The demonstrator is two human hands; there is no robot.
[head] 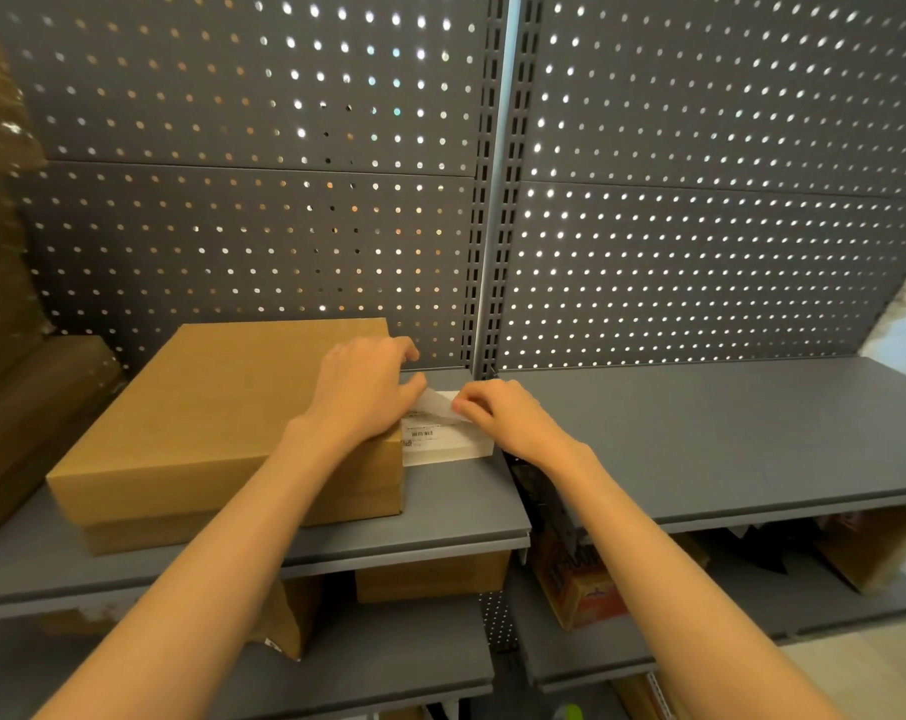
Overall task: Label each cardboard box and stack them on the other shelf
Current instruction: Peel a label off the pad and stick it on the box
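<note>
Two flat brown cardboard boxes (212, 407) lie stacked on the left grey shelf (440, 517). Beside them on the right sits a white stack of labels (448, 446) with a barcode print on top. Above that stack a thin white label (438, 405) is lifted and curled. My left hand (365, 389) rests over the right edge of the top box and touches the label's left end. My right hand (497, 415) pinches its right end with thumb and fingers.
The right grey shelf (726, 433) runs beside the left one, split by a slotted upright (484, 252) in the pegboard back wall. Wrapped brown bundles (20, 397) stand at far left. Lower shelves hold more cardboard boxes (430, 579) and a red printed box (581, 584).
</note>
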